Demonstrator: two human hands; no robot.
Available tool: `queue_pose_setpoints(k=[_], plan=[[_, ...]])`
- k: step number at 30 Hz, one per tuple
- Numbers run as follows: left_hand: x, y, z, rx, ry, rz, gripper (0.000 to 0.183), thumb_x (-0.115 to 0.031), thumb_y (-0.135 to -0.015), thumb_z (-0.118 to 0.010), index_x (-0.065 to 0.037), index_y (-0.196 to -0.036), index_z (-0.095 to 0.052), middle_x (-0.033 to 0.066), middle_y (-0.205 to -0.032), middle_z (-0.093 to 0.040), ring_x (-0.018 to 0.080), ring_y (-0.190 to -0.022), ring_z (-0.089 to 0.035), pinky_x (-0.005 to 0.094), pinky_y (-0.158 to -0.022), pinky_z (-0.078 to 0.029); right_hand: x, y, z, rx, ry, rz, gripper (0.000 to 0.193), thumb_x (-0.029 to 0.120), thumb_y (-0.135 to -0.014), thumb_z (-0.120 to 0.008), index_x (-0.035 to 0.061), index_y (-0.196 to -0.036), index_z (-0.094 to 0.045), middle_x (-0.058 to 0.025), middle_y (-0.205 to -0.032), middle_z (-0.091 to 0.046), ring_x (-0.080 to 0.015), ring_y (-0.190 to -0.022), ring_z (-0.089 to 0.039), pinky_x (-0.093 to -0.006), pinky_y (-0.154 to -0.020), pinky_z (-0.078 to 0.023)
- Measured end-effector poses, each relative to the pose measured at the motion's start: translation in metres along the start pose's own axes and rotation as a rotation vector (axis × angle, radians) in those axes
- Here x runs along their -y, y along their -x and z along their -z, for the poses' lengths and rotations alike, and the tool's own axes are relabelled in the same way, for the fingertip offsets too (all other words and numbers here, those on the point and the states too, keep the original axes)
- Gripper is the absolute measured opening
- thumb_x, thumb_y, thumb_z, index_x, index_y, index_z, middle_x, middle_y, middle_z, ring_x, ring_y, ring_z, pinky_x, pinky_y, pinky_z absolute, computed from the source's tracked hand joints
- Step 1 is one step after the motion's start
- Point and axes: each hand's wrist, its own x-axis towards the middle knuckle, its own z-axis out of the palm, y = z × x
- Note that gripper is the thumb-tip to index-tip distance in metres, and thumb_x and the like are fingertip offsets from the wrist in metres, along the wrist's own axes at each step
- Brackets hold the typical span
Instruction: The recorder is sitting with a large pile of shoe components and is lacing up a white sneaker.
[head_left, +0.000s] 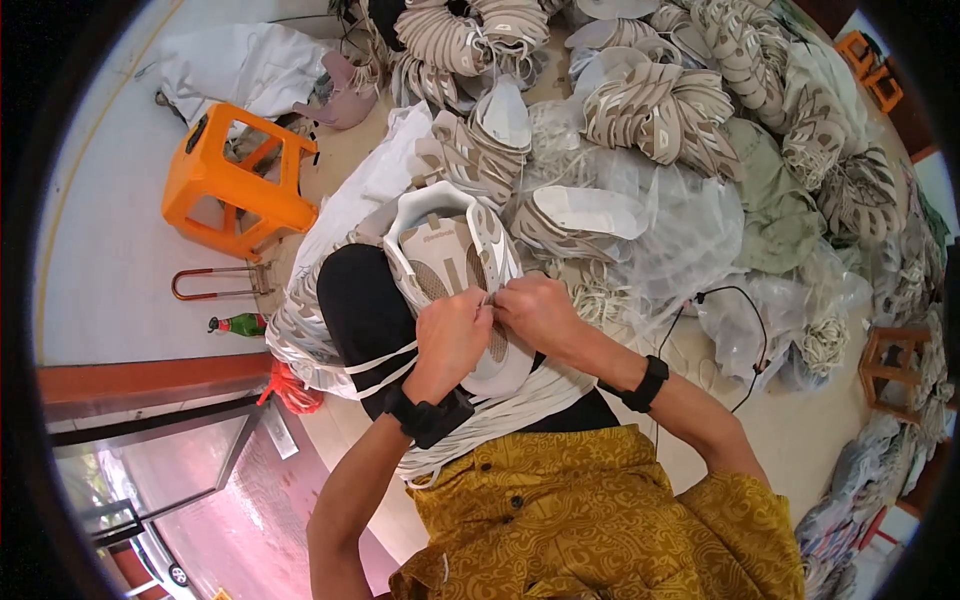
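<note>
A beige and white shoe upper [437, 240] with mesh panels lies over my thigh, its collar pointing away from me. My left hand [452, 338] is closed in a pinch above the middle of the upper. Against its fingertips, my right hand [540, 314] pinches too, at the edge of the lacing opening. Whatever sits between the fingertips is too small to make out. White shoelaces [490, 425] lie in a thick bundle across my lap, and two strands run to the left beneath my left hand. Each wrist wears a black band.
Stacked shoe uppers [655, 115] fill the far side, with more uppers [575, 220] beside clear plastic bags [690, 215]. At the left stand an orange stool [240, 185] and a green bottle [240, 324]. A black cord [760, 325] loops at the right, near a brown stool [893, 370].
</note>
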Motion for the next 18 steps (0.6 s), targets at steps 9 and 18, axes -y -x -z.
queue_pose_setpoints(k=[9,18], plan=[[0.0,0.004,0.006,0.05,0.035,-0.055,0.012,-0.011,-0.074,-0.051,-0.003,-0.081,-0.057,0.0214,-0.066,-0.055,0.0369,-0.066,-0.056,0.0416,-0.058,-0.044,-0.002,-0.032,0.032,0.359,-0.176,-0.061,0.016,0.013,-0.065,-0.061,0.0047,-0.078,-0.057,-0.0096,-0.07,-0.062,-0.0269,-0.063,-0.06,-0.0347,-0.057,-0.047],[0.005,-0.012,0.013,0.15,0.004,-0.057,0.012,-0.012,-0.076,-0.048,-0.002,-0.081,-0.053,0.022,-0.068,-0.057,0.039,-0.069,-0.056,0.0473,-0.063,-0.043,-0.002,-0.026,0.027,0.21,0.221,0.384,0.012,0.017,-0.068,-0.055,0.0054,-0.066,-0.052,-0.0088,-0.056,-0.055,-0.0245,-0.051,-0.058,-0.0358,-0.045,-0.043]])
